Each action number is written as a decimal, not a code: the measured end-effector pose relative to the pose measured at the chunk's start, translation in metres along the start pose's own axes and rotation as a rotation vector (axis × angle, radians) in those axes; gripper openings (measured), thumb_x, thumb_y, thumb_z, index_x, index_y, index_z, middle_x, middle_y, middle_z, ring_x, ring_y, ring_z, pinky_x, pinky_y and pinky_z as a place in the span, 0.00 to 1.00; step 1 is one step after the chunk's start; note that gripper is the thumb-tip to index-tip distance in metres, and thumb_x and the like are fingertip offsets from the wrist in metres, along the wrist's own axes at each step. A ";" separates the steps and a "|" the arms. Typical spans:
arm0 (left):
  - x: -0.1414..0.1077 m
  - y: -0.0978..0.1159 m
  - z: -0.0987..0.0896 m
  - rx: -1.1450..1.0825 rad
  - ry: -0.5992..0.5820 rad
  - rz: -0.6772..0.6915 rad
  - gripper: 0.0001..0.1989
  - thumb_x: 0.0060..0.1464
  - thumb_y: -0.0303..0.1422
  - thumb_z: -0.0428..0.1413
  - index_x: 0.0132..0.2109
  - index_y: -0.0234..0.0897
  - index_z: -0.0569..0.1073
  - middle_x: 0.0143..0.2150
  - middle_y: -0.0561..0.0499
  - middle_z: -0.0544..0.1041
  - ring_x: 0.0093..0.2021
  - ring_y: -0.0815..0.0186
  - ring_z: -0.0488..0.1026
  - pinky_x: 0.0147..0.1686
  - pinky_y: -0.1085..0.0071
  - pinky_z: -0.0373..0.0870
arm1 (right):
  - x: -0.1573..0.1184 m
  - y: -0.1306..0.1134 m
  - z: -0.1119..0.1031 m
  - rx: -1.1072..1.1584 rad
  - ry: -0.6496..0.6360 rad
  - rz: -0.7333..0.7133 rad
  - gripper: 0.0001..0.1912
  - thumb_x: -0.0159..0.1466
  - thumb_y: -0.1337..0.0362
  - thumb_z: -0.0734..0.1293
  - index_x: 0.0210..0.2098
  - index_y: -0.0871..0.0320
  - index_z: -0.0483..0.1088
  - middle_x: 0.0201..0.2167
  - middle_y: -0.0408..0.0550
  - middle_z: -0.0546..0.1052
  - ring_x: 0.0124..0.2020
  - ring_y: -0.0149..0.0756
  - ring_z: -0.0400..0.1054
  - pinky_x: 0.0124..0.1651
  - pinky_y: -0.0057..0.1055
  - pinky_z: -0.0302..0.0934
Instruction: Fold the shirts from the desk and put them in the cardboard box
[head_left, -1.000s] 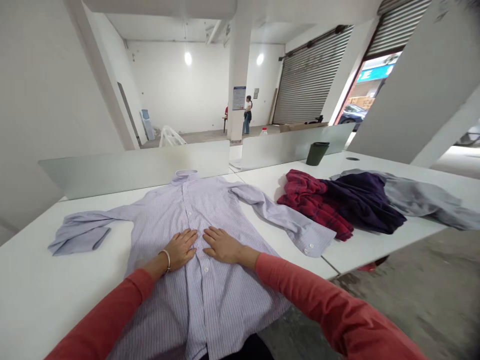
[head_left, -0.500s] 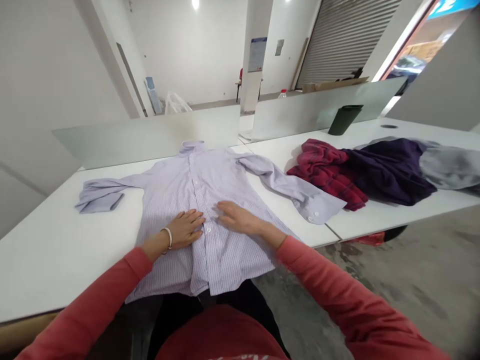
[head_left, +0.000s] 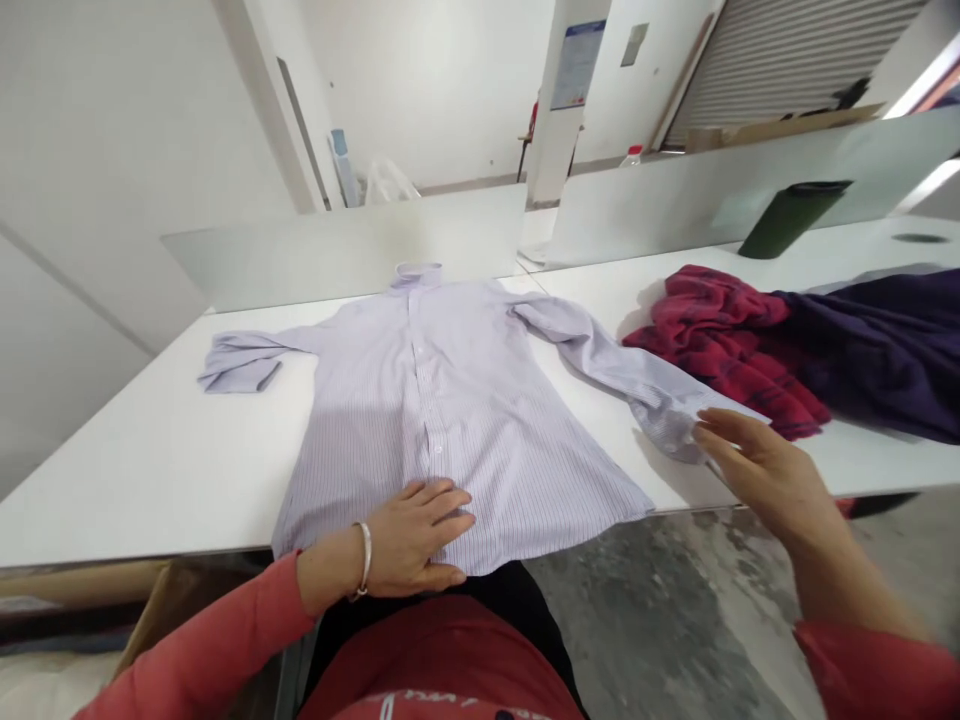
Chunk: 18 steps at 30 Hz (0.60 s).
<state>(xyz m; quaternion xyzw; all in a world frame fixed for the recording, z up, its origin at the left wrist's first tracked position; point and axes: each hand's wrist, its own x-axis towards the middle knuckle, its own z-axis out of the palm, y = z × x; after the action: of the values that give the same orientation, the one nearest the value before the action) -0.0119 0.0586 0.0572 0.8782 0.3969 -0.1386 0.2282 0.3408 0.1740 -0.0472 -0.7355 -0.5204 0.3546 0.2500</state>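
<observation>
A pale lilac, finely striped button-up shirt [head_left: 375,400] lies front side up on the white table, its collar toward the divider and its hem at the near edge. My left hand [head_left: 416,530] rests flat on the lower front near the hem, fingers a little apart; a bracelet circles the wrist. My right hand [head_left: 757,465] is at the cuff end of the right-side sleeve [head_left: 592,355], fingers bent but apart. It covers part of the cuff, so the exact contact is hidden. The other sleeve [head_left: 244,360] is folded over on itself at the left.
A red plaid garment [head_left: 720,330] and a dark purple one [head_left: 892,350] lie heaped at the right. Behind them stands a dark green bin [head_left: 791,220]. A low frosted divider [head_left: 360,245] runs along the back of the table [head_left: 127,470]. An open cardboard box [head_left: 150,610] sits below at left.
My right hand has left the shirt's middle and moved right to the cuff. My left hand has slid down toward the hem. The view has turned right-to-left, shifting things rightward in it.
</observation>
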 end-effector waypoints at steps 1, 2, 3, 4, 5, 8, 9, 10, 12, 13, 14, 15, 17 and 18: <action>-0.004 -0.001 -0.003 -0.013 0.008 -0.012 0.26 0.55 0.46 0.45 0.56 0.37 0.59 0.59 0.45 0.58 0.60 0.55 0.50 0.56 0.58 0.52 | 0.002 0.002 -0.004 -0.040 0.021 0.028 0.21 0.52 0.54 0.58 0.43 0.55 0.64 0.45 0.56 0.70 0.38 0.45 0.67 0.48 0.39 0.60; -0.007 -0.002 -0.006 -0.020 0.017 -0.024 0.26 0.55 0.46 0.45 0.57 0.38 0.58 0.60 0.45 0.57 0.60 0.55 0.50 0.57 0.58 0.51 | 0.005 0.004 -0.006 -0.092 0.033 0.044 0.21 0.52 0.55 0.57 0.44 0.56 0.64 0.46 0.56 0.70 0.38 0.45 0.67 0.48 0.39 0.59; -0.010 -0.003 -0.009 -0.021 0.019 -0.028 0.26 0.55 0.45 0.45 0.57 0.38 0.58 0.60 0.45 0.57 0.61 0.55 0.49 0.57 0.58 0.51 | 0.009 0.004 -0.008 -0.155 0.038 0.042 0.22 0.53 0.56 0.57 0.45 0.58 0.64 0.47 0.57 0.69 0.39 0.45 0.67 0.48 0.39 0.59; -0.011 -0.005 -0.011 -0.019 0.018 -0.025 0.25 0.55 0.44 0.45 0.57 0.38 0.58 0.60 0.45 0.56 0.61 0.55 0.49 0.57 0.58 0.52 | 0.014 0.005 -0.009 -0.227 0.035 0.029 0.23 0.54 0.56 0.57 0.46 0.60 0.63 0.48 0.58 0.68 0.40 0.46 0.66 0.49 0.39 0.58; -0.011 -0.007 -0.013 -0.012 0.016 -0.022 0.25 0.55 0.43 0.45 0.57 0.38 0.57 0.60 0.45 0.56 0.61 0.55 0.49 0.57 0.58 0.52 | 0.019 0.005 -0.009 -0.303 0.026 0.014 0.24 0.55 0.56 0.57 0.48 0.62 0.63 0.48 0.60 0.67 0.42 0.48 0.66 0.49 0.40 0.57; -0.006 -0.016 -0.017 0.016 0.012 -0.007 0.25 0.55 0.43 0.46 0.57 0.37 0.58 0.60 0.44 0.57 0.61 0.54 0.49 0.56 0.56 0.53 | 0.036 0.009 -0.007 -0.504 -0.003 -0.025 0.27 0.58 0.54 0.56 0.50 0.67 0.60 0.49 0.65 0.66 0.48 0.52 0.62 0.47 0.40 0.57; -0.004 -0.019 -0.018 0.020 0.021 0.000 0.25 0.55 0.43 0.46 0.57 0.37 0.59 0.59 0.43 0.58 0.60 0.54 0.50 0.56 0.56 0.53 | 0.041 0.011 -0.005 -0.549 -0.017 -0.023 0.29 0.58 0.52 0.56 0.50 0.68 0.60 0.48 0.66 0.66 0.49 0.52 0.61 0.46 0.40 0.58; -0.001 -0.023 -0.018 0.022 0.033 0.007 0.25 0.55 0.43 0.46 0.57 0.36 0.59 0.59 0.43 0.59 0.60 0.53 0.51 0.56 0.56 0.54 | 0.045 0.012 -0.005 -0.587 -0.037 -0.013 0.30 0.59 0.51 0.56 0.50 0.69 0.60 0.48 0.67 0.66 0.49 0.53 0.61 0.44 0.39 0.58; 0.004 -0.030 -0.021 0.021 0.054 0.025 0.25 0.55 0.44 0.45 0.56 0.36 0.60 0.58 0.42 0.60 0.59 0.54 0.53 0.55 0.56 0.55 | 0.053 0.015 -0.004 -0.651 -0.093 0.027 0.31 0.58 0.49 0.56 0.49 0.70 0.60 0.48 0.67 0.66 0.48 0.53 0.62 0.42 0.39 0.58; 0.006 -0.034 -0.023 0.020 0.060 0.028 0.25 0.55 0.45 0.45 0.56 0.36 0.61 0.58 0.42 0.60 0.59 0.55 0.53 0.55 0.57 0.55 | 0.057 0.016 -0.004 -0.676 -0.123 0.054 0.30 0.58 0.49 0.57 0.49 0.70 0.61 0.47 0.67 0.66 0.47 0.52 0.63 0.42 0.38 0.58; 0.009 -0.037 -0.025 0.020 0.061 0.029 0.25 0.56 0.45 0.44 0.55 0.36 0.61 0.57 0.42 0.61 0.58 0.55 0.54 0.55 0.58 0.55 | 0.060 0.016 -0.005 -0.701 -0.147 0.082 0.29 0.58 0.50 0.57 0.48 0.69 0.62 0.47 0.66 0.66 0.46 0.51 0.63 0.42 0.37 0.58; 0.012 -0.041 -0.029 0.020 0.059 0.028 0.25 0.56 0.46 0.43 0.55 0.36 0.61 0.57 0.42 0.61 0.58 0.56 0.55 0.55 0.58 0.55 | 0.063 0.017 -0.007 -0.723 -0.160 0.108 0.28 0.58 0.51 0.57 0.47 0.69 0.62 0.46 0.65 0.67 0.45 0.50 0.64 0.42 0.37 0.59; 0.019 -0.048 -0.037 0.020 0.049 0.032 0.25 0.56 0.46 0.43 0.55 0.35 0.62 0.57 0.42 0.61 0.57 0.56 0.56 0.55 0.58 0.56 | 0.068 0.018 -0.010 -0.762 -0.137 0.140 0.26 0.57 0.53 0.58 0.47 0.67 0.63 0.46 0.64 0.66 0.46 0.49 0.63 0.43 0.36 0.58; 0.023 -0.052 -0.041 0.021 0.040 0.036 0.25 0.56 0.45 0.43 0.54 0.35 0.62 0.57 0.41 0.61 0.57 0.55 0.56 0.54 0.58 0.57 | 0.070 0.019 -0.011 -0.777 -0.108 0.150 0.26 0.57 0.53 0.58 0.46 0.67 0.64 0.46 0.65 0.66 0.47 0.50 0.62 0.43 0.37 0.58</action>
<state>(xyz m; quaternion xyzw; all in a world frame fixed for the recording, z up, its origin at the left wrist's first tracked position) -0.0340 0.1244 0.0674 0.8901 0.3840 -0.1208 0.2136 0.3751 0.2333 -0.0726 -0.7914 -0.5732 0.1869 -0.1011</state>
